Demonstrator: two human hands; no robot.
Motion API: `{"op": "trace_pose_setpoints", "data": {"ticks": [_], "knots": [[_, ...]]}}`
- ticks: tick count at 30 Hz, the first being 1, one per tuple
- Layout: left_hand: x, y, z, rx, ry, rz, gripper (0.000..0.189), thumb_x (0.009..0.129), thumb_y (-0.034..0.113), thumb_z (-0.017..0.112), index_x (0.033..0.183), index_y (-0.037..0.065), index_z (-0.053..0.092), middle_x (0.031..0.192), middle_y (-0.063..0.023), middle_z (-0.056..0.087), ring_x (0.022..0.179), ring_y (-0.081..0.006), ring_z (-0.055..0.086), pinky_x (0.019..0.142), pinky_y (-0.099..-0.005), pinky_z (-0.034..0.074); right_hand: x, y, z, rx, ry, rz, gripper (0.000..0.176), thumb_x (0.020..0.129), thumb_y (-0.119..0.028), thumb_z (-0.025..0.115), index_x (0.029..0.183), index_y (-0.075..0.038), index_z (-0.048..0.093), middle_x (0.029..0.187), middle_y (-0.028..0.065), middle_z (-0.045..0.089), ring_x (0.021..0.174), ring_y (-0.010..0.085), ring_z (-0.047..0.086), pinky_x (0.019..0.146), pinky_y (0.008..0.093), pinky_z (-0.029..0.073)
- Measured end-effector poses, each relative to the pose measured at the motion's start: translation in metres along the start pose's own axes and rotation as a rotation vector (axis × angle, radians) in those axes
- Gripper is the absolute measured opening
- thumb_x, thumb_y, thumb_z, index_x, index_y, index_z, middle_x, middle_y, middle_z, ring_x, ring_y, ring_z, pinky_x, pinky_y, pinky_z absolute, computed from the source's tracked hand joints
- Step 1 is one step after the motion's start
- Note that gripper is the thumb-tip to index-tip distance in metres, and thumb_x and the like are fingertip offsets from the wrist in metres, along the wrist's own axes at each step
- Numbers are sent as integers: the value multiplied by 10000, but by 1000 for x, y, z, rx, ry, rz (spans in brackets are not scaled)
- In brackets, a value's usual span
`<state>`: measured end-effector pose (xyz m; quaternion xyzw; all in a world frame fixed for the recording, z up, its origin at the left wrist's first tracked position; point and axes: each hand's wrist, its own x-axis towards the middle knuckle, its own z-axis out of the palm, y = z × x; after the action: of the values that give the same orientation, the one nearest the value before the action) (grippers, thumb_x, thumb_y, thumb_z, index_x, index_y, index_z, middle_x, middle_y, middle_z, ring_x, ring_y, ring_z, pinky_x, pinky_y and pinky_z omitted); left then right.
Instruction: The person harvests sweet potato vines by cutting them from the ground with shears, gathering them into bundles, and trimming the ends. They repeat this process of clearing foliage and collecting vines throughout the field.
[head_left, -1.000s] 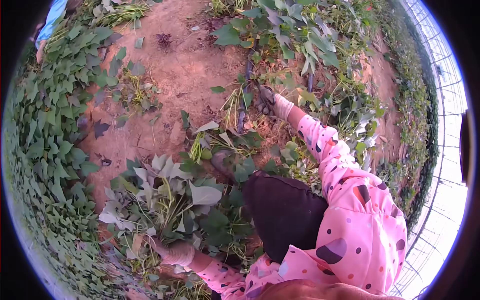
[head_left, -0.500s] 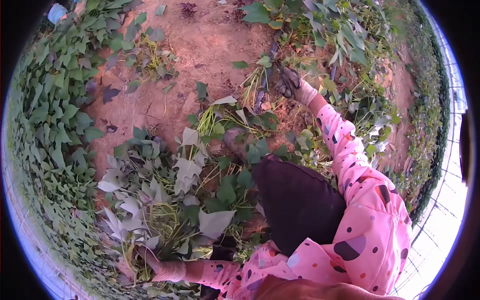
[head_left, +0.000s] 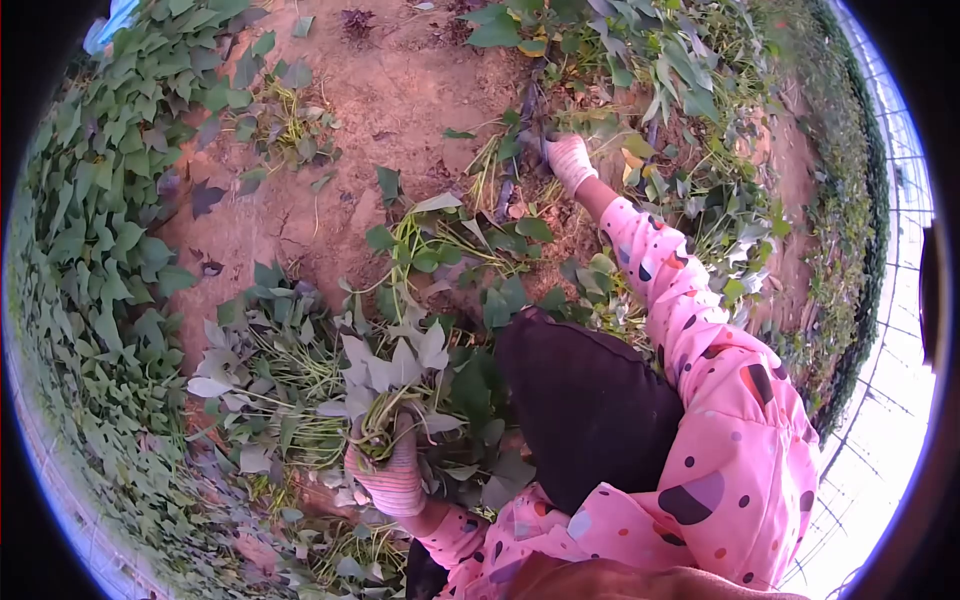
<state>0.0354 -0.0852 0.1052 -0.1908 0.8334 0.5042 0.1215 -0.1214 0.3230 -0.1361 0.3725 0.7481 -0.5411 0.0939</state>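
My left hand (head_left: 388,475), in a striped glove, is closed around a bunch of leafy green vine cuttings (head_left: 380,410). Their cut stems bend over my fingers, and grey-green leaves fan out above. Farther out, my right hand (head_left: 562,158), gloved with a pale cuff and dark fingers, reaches to a dark hose (head_left: 507,188) on the soil. Thin green stems lie beside that hose. The right fingers are blurred and partly lost against the dark hose, so what they hold does not show.
Reddish soil (head_left: 390,90) stretches ahead. Dense leafy vines (head_left: 110,230) grow along the left, and more foliage (head_left: 690,80) lies at upper right. Loose stem piles (head_left: 430,240) lie before my dark-clothed knee (head_left: 590,410). A wire fence (head_left: 890,300) runs at far right.
My left hand has come up and to the right from the lower left, carrying the vine cuttings. The right hand has shifted slightly left, closer over the hose.
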Motion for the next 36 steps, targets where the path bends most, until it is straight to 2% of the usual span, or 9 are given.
{"op": "trace_pose_setpoints", "data": {"ticks": [8, 14, 18, 20, 23, 25, 28, 33, 36], "knots": [[9, 5, 3, -13, 258, -17, 292, 720, 161, 732, 942, -5, 639, 833, -58, 653, 724, -149, 581, 684, -302, 469, -2, -50, 61, 291, -78, 210, 247, 760, -236, 740, 823, -24, 631, 632, 38, 618, 465, 139, 545, 425, 263, 427], [23, 10, -2, -140, 493, 12, 357, 788, 207, 689, 1055, -10, 596, 944, -64, 592, 740, -150, 547, 681, -291, 476, -131, -133, 58, -60, -711, -345, 232, 778, -234, 709, 860, -30, 635, 667, 22, 621, 555, 83, 565, 509, 244, 453], [40, 7, 20, -264, 150, 111, 399, 763, 145, 691, 1115, 2, 569, 1013, -51, 586, 852, -148, 533, 738, -281, 457, -200, -138, 92, -128, -1150, -730, 254, 813, -271, 646, 887, -31, 610, 681, 69, 603, 627, 119, 570, 574, 305, 459], [52, -3, 37, -296, 74, 17, 419, 753, 113, 679, 1135, -11, 560, 1067, -76, 587, 893, -168, 549, 785, -300, 468, -211, -117, 120, -49, -984, -909, 269, 808, -275, 650, 882, -23, 595, 657, 89, 578, 599, 132, 539, 571, 312, 447], [54, -26, 37, -475, 379, -24, 452, 749, 105, 659, 1162, -36, 541, 1099, -101, 584, 944, -194, 563, 828, -328, 480, -207, -126, 100, 262, -1019, -152, 167, 837, -196, 653, 848, -38, 599, 661, 8, 605, 573, 76, 582, 495, 233, 448], [51, -49, 15, -599, 383, -53, 448, 734, 110, 641, 1149, -26, 539, 1097, -121, 577, 926, -212, 574, 836, -343, 482, -183, -119, 90, 330, -814, -114, 174, 861, -174, 623, 877, -5, 590, 682, 17, 609, 551, 75, 570, 522, 225, 471], [41, -76, -2, -666, 426, -183, 502, 722, 96, 633, 1195, -19, 511, 1114, -113, 569, 950, -216, 571, 862, -344, 473, -142, -87, 81, 153, -637, -254, 261, 837, -204, 664, 1025, -26, 626, 834, 15, 644, 706, 63, 581, 639, 222, 484], [39, -68, 16, -729, 371, -214, 509, 719, 85, 651, 1199, -9, 511, 1132, -98, 557, 954, -197, 562, 856, -316, 462, -139, -58, 82, -239, -905, -542, 379, 809, -237, 700, 1137, -73, 608, 859, 45, 651, 756, 65, 579, 679, 252, 487], [41, -71, 30, -644, 386, -180, 542, 728, 91, 620, 1243, 10, 468, 1091, -121, 574, 903, -235, 608, 744, -390, 572, -159, -57, 92, -623, -949, -800, 338, 755, -256, 642, 1049, -94, 602, 836, 156, 627, 816, 331, 612, 745, 397, 488]]}}
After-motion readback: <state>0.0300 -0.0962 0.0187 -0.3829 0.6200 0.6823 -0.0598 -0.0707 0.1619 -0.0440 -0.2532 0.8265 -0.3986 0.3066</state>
